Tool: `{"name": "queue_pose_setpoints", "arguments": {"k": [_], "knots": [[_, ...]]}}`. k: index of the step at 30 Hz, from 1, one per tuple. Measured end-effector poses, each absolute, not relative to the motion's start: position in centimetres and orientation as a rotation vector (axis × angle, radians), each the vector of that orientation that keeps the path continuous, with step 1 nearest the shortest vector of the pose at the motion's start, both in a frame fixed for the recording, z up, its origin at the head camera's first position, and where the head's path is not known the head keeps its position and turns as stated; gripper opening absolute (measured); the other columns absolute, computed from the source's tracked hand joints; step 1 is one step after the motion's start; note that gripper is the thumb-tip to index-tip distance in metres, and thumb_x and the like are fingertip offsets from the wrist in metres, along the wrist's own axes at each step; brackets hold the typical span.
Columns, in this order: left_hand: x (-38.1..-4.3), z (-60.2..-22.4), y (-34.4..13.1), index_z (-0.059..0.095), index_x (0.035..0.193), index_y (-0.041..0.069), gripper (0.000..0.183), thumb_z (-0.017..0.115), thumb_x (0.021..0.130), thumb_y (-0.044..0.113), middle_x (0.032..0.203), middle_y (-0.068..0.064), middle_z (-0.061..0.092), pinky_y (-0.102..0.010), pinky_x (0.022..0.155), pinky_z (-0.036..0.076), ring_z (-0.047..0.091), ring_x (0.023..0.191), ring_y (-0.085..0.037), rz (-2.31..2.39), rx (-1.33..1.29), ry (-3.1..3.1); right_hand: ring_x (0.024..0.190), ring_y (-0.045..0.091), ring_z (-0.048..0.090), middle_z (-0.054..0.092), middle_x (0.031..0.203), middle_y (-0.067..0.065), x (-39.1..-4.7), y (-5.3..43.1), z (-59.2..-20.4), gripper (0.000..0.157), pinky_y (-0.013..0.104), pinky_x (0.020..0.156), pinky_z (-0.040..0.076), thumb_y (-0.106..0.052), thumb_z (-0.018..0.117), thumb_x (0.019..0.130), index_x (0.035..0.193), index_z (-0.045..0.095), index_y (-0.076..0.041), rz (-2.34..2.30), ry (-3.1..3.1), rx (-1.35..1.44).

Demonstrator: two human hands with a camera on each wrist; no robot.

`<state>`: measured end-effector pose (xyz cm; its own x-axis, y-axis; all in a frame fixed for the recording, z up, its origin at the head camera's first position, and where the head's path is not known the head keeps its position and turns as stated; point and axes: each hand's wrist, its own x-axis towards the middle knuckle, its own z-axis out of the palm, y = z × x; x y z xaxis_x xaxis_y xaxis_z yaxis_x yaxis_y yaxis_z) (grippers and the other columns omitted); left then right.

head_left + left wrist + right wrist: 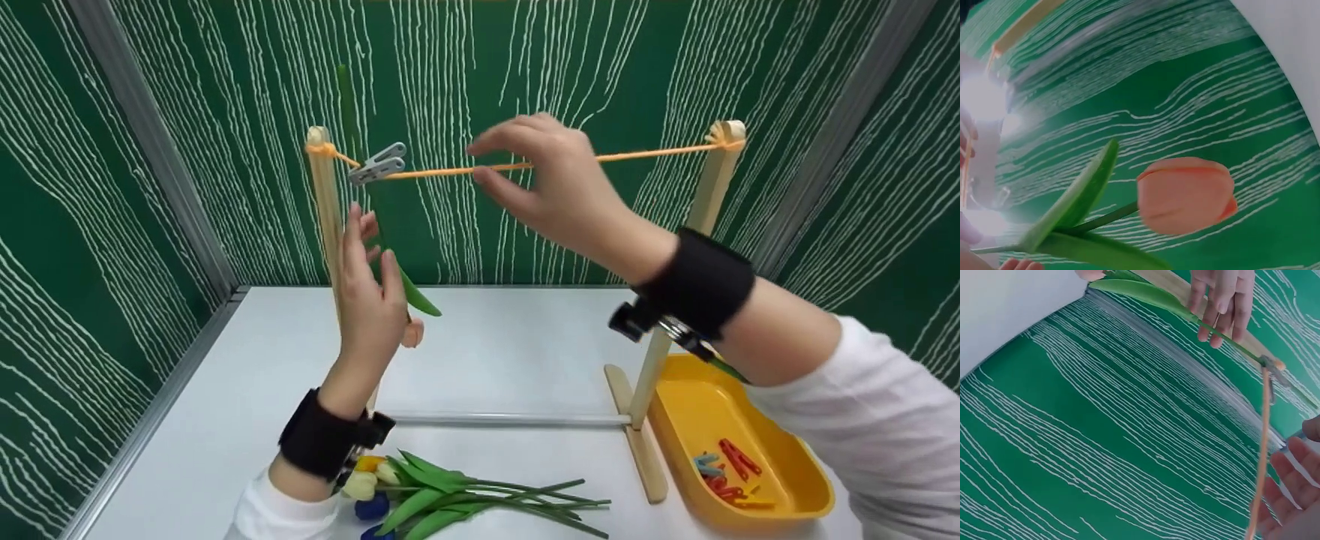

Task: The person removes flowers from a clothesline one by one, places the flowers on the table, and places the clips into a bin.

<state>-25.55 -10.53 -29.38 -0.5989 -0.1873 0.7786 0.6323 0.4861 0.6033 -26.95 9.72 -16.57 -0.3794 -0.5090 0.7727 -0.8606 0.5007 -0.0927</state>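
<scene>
A grey clothespin (379, 165) clips a tulip's green stem (346, 97) to an orange string (435, 173) near the left wooden post. Its pink bloom (1185, 196) hangs downward, with long leaves (420, 292) just above it. My left hand (371, 292) is upright beside the stem below the clothespin, fingers extended; whether they touch the stem I cannot tell. To the right of the clothespin, my right hand (551, 169) is raised at the string, thumb and fingers apart with nothing pinched between them.
A yellow tray (780, 457) at the right holds several red, blue and yellow clothespins (739, 459). More tulips (450, 495) lie at the front of the white table. Wooden posts (720, 187) carry the string, joined below by a pale bar (510, 420).
</scene>
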Motion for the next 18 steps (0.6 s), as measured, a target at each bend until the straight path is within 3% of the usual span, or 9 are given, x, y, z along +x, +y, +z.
{"name": "queue_pose_setpoints", "arguments": {"k": [4, 8, 12, 18], "knots": [[-27.0, -29.3, -10.1, 0.029, 0.144, 0.000, 0.046, 0.040, 0.099, 0.002, 0.121, -0.014, 0.050, -0.031, 0.097, 0.043, 0.053, 0.112, -0.019, -1.392, -0.379, -1.795, 0.106, 0.018, 0.059, 0.063, 0.119, 0.006, -27.4, 7.4, -15.7, 0.033, 0.027, 0.093, 0.045, -0.025, 0.061, 0.092, 0.120, 0.062, -0.006, 0.619, -2.216, 1.083], [-27.9, -29.5, -9.8, 0.043, 0.134, 0.001, 0.034, 0.037, 0.101, 0.005, 0.103, -0.012, 0.053, -0.026, 0.083, 0.045, 0.053, 0.093, -0.017, -1.430, -0.387, -1.747, 0.093, 0.013, 0.059, 0.063, 0.118, 0.005, -27.8, 5.4, -15.0, 0.044, 0.021, 0.079, 0.048, -0.033, 0.059, 0.093, 0.129, 0.055, -0.008, 0.622, -2.385, 1.057], [-28.2, -29.7, -9.6, 0.049, 0.129, 0.002, 0.030, 0.036, 0.102, 0.008, 0.093, -0.012, 0.053, -0.022, 0.070, 0.041, 0.049, 0.085, -0.015, -1.386, -0.359, -1.728, 0.076, 0.007, 0.055, 0.068, 0.101, 0.001, -28.2, 3.9, -14.5, 0.040, 0.020, 0.065, 0.044, -0.037, 0.060, 0.092, 0.121, 0.061, -0.010, 0.763, -2.478, 1.081], [-28.2, -29.9, -9.6, 0.051, 0.129, 0.003, 0.031, 0.035, 0.103, 0.009, 0.093, -0.011, 0.052, -0.024, 0.071, 0.038, 0.048, 0.089, -0.017, -1.361, -0.327, -1.699, 0.071, 0.004, 0.056, 0.069, 0.086, -0.004, -28.5, 3.0, -14.8, 0.031, 0.020, 0.062, 0.042, -0.035, 0.066, 0.088, 0.107, 0.067, -0.010, 0.926, -2.446, 1.176]]}}
